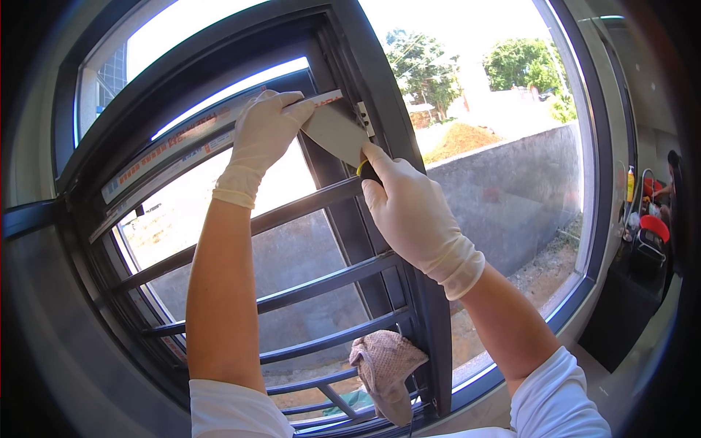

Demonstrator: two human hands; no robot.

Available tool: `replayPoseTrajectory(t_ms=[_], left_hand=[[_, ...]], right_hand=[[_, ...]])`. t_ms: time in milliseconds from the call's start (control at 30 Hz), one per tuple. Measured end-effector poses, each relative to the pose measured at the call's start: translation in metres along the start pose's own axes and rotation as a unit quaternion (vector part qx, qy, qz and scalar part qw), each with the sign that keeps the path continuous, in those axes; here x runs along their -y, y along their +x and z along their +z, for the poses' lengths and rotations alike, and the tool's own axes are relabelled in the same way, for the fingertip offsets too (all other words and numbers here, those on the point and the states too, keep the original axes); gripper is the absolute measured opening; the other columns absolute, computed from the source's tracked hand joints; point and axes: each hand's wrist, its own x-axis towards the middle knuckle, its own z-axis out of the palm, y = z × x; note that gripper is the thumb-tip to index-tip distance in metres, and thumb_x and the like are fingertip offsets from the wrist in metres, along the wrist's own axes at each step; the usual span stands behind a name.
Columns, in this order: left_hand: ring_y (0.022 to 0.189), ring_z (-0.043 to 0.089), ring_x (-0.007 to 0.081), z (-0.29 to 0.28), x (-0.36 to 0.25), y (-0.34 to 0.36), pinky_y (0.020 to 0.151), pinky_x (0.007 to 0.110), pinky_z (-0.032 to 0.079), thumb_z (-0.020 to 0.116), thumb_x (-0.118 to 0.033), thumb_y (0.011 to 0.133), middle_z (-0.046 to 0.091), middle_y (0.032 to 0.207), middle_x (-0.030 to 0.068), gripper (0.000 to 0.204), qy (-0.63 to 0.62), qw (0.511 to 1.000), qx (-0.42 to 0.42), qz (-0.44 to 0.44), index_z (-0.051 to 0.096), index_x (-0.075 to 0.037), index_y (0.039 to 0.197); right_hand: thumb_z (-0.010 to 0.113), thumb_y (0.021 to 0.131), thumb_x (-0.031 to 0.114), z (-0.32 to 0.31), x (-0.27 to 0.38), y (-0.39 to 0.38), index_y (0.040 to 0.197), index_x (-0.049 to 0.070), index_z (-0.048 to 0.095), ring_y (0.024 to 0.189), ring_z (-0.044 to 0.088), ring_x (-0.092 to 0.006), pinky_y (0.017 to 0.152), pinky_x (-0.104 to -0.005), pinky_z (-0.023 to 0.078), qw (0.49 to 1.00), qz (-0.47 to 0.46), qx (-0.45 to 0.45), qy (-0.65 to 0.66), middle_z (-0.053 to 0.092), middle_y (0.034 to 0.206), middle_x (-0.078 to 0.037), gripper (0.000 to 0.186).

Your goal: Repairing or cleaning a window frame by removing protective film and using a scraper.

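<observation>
My right hand (416, 212), in a white glove, grips a putty knife by its black and yellow handle (368, 171). The knife's wide metal blade (334, 133) points up and left, against the upper part of a dark window frame (383, 87). A strip of white protective film (171, 142) with orange print runs along the upper bar. At the strip's right end, beside the blade tip, my gloved left hand (264, 139) has its fingers closed on the film; the exact contact is partly hidden by the fingers.
Dark horizontal bars (321, 281) cross the window below my hands. A beige cloth (387, 369) hangs over a lower bar. Outside stand a grey wall (511, 182) and a dirt mound (461, 140). At the far right are a dark counter (621, 321) and a red bowl (654, 228).
</observation>
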Motion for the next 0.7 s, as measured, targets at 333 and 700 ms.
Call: replayPoseTrajectory(t_ms=[333, 700], left_hand=[[0.105, 0.061, 0.0296, 0.000, 0.001, -0.002, 0.097, 0.035, 0.041, 0.059, -0.038, 0.089, 0.065, 0.104, 0.0176, 0.045, -0.003, 1.000, -0.014, 0.021, 0.067, -0.002, 0.114], [0.105, 0.058, 0.0280, 0.003, 0.005, 0.001, 0.096, 0.037, 0.042, 0.059, -0.044, 0.085, 0.066, 0.103, 0.0101, 0.048, -0.015, 1.000, -0.006, -0.003, 0.069, -0.006, 0.112]], right_hand=[[0.057, 0.091, 0.015, 0.002, -0.003, -0.007, 0.125, 0.000, 0.048, 0.067, 0.067, -0.0348, 0.059, -0.0403, 0.055, 1.000, -0.005, -0.001, 0.011, 0.062, 0.081, -0.019, 0.038], [0.057, 0.090, 0.011, 0.005, -0.005, -0.010, 0.133, 0.005, 0.048, 0.069, 0.063, -0.0337, 0.061, -0.0395, 0.052, 0.999, 0.022, 0.002, 0.041, 0.060, 0.084, -0.016, 0.044]])
